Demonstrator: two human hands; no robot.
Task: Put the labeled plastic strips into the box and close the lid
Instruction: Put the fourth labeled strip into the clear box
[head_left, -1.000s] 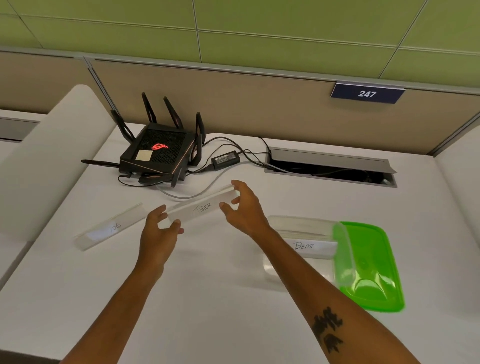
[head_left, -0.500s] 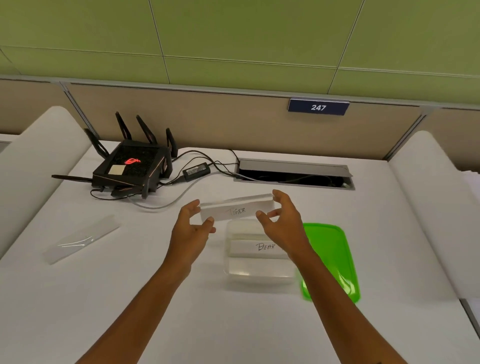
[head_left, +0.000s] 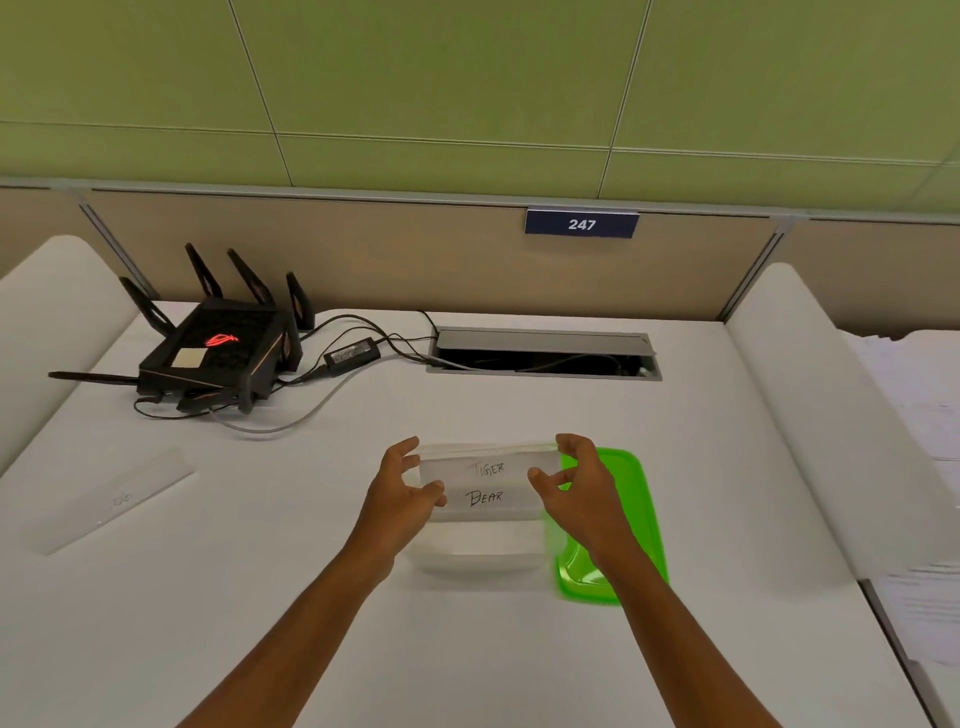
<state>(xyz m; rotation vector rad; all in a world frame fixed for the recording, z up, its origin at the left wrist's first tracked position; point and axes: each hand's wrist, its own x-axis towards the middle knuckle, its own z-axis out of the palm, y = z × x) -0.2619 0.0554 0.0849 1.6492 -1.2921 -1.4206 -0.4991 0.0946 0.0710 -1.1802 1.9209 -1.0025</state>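
Note:
A clear plastic box (head_left: 478, 553) sits open on the white desk, with a strip marked BEAR (head_left: 485, 499) lying inside it. Just behind that one is the strip marked TIGER (head_left: 488, 466), held at both ends over the box's far side: my left hand (head_left: 402, 488) pinches its left end and my right hand (head_left: 576, 480) its right end. The green lid (head_left: 636, 525) lies flat to the right of the box, partly under my right wrist. A third labeled strip (head_left: 117, 499) rests on the desk far to the left.
A black router (head_left: 218, 353) with antennas stands at the back left, its power brick (head_left: 352, 356) and cables trailing to an open cable hatch (head_left: 543, 353). White rounded dividers flank the desk on both sides. Paper stacks (head_left: 914, 467) lie at the right.
Both hands carried the TIGER strip from the left-middle of the desk to the right and lowered it onto the box, beside the BEAR strip. The view shifted right.

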